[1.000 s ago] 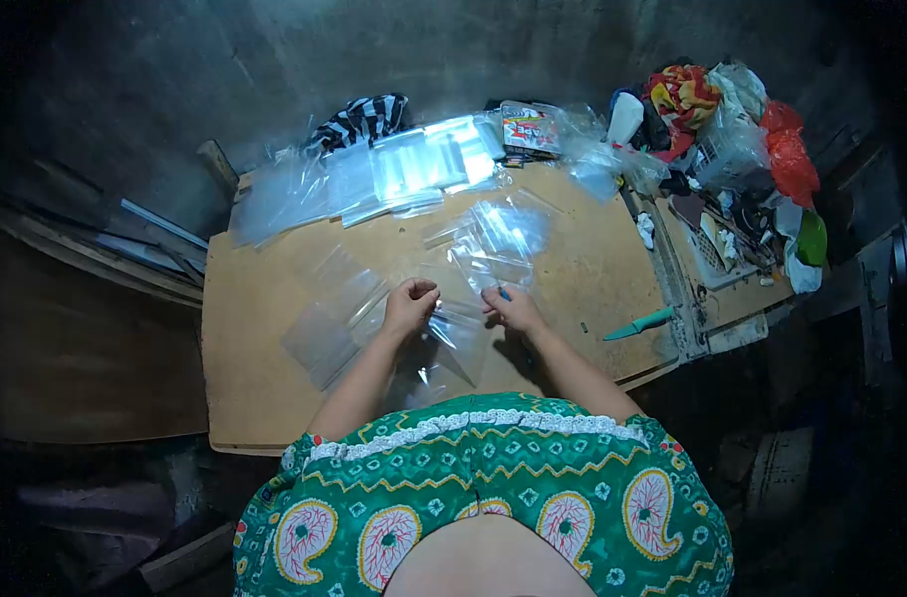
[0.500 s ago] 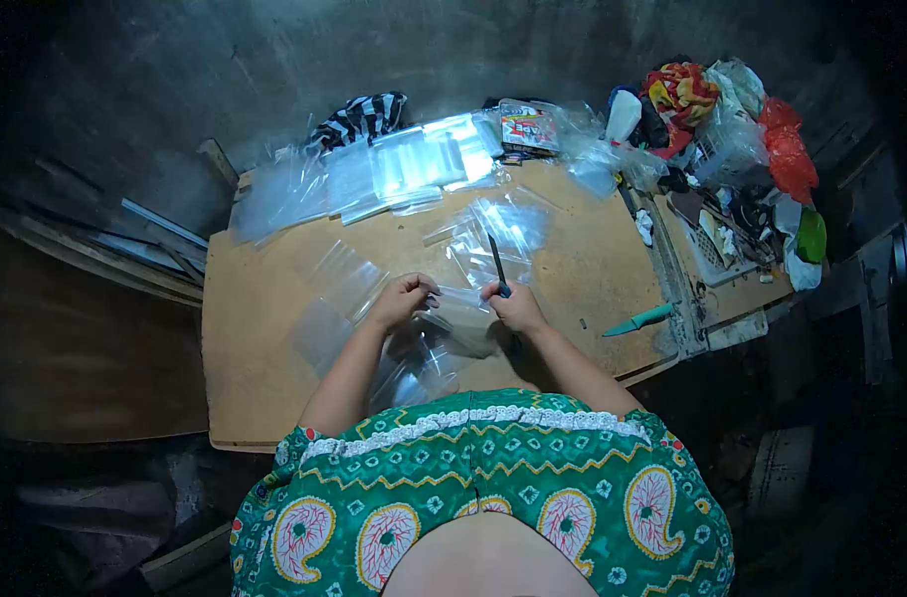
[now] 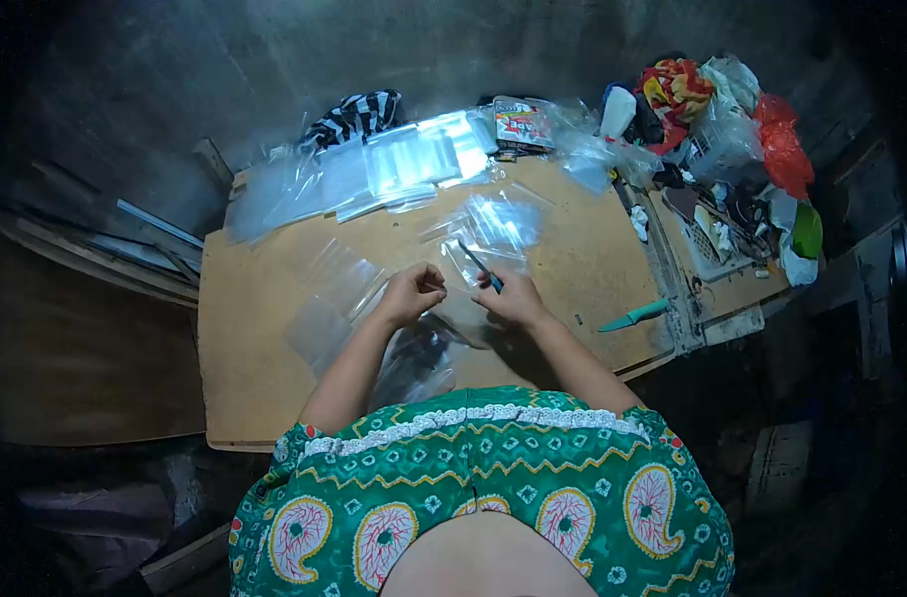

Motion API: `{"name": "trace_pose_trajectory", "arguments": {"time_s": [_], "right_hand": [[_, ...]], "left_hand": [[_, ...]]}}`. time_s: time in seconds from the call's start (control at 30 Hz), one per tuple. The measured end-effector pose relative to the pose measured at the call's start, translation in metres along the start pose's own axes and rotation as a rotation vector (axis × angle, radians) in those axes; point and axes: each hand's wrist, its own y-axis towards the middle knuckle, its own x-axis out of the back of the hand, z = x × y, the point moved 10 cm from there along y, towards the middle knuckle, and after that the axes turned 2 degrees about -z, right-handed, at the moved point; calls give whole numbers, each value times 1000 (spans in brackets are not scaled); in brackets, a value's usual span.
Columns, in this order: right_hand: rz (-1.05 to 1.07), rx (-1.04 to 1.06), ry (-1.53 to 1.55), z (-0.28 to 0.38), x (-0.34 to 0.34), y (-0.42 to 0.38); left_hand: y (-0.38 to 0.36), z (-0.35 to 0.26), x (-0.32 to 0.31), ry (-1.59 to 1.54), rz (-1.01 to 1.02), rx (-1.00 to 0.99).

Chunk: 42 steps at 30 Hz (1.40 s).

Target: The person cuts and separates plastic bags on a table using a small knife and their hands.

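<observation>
My left hand (image 3: 414, 295) is closed in a pinch on the left edge of a clear plastic bag (image 3: 460, 316) above the wooden table. Facing it, my right hand (image 3: 514, 298) is wrapped round a dark, thin-bladed tool (image 3: 480, 265), whose tip points up and to the left. The right fingertips are at the bag's other side; whether they also grip it is hard to tell. More clear sheets (image 3: 412, 363) lie below the left hand, and others (image 3: 344, 274) lie to its left. Beyond the hands is a loose shiny pile (image 3: 501, 221).
Stacked clear bags (image 3: 404, 164) line the table's (image 3: 265, 348) back edge, beside striped cloth (image 3: 354, 117) and a printed packet (image 3: 521, 123). A green-handled knife (image 3: 634, 315) lies at right. Further right are a red bag (image 3: 784, 144) and a cluttered tray (image 3: 710, 249).
The dark tool has tilted to the left and its tip is lower. My left hand has moved slightly right and up, and the held bag has shifted between my hands.
</observation>
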Motion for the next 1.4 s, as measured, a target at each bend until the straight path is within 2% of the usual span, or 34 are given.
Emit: {"name": "trace_pose_trajectory", "arguments": {"time_s": [0.07, 0.13, 0.17, 0.27, 0.3, 0.43, 0.5, 0.53, 0.6, 0.77, 0.83, 1.0, 1.13, 1.2, 1.4], "right_hand": [[-21, 70, -85, 12, 0, 5], [106, 94, -39, 20, -18, 10], [167, 83, -71, 21, -23, 9], [130, 75, -77, 0, -33, 14], [132, 75, -76, -1, -35, 14], [94, 28, -17, -6, -28, 13], [65, 56, 28, 3, -21, 10], [64, 55, 27, 5, -18, 9], [46, 136, -31, 17, -13, 4], [26, 153, -30, 26, -11, -4], [20, 168, -57, 30, -9, -6], [18, 137, -38, 32, -5, -8], [22, 50, 44, 6, -6, -1], [0, 20, 268, -8, -5, 3], [115, -88, 290, -34, -11, 9]], "left_hand": [[2, -3, -8, 49, 4, -27], [8, 1, -13, 198, 3, -40], [11, 8, -14, 58, -24, -45], [11, 2, -20, 111, 7, -60], [7, -7, -21, 175, 18, 24], [13, 0, -26, 255, 79, -21], [13, 22, -34, -62, 182, 166], [15, 24, -31, -63, 183, 165], [11, 31, -36, -293, 267, 298], [7, 10, -37, -298, 197, 195], [6, 10, -33, -44, 181, 216], [6, 17, -36, -96, 206, 215], [0, 14, -34, -48, 217, 228], [-3, 17, -30, -51, 229, 262], [-5, 28, -27, -47, 248, 310]]}}
